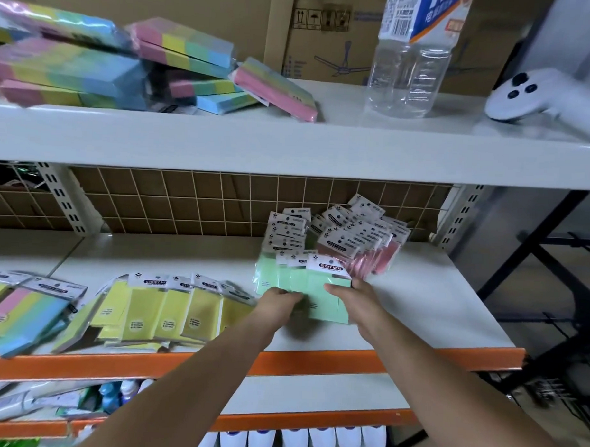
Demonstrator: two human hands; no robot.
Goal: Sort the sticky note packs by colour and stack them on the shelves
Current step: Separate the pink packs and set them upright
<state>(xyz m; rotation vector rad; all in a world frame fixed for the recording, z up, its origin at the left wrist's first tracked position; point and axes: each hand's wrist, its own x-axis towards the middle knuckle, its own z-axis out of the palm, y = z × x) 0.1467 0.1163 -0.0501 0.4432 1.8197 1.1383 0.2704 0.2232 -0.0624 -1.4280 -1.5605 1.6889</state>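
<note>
Bottle (408,60) and controller (539,98) on upper shelf (356,148) — right end.

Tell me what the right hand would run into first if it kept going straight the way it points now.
Likely the pink packs. The right hand, gripping the green packs, points up and back into the shelf; the pink pile lies just beyond its fingers, though depth is hard to judge.

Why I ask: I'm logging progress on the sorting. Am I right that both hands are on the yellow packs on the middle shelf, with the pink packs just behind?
Not quite. The head view shows the left hand and right hand gripping the green packs, not the yellow packs, which lie further left on the middle shelf. The pink packs do sit just behind.
</note>
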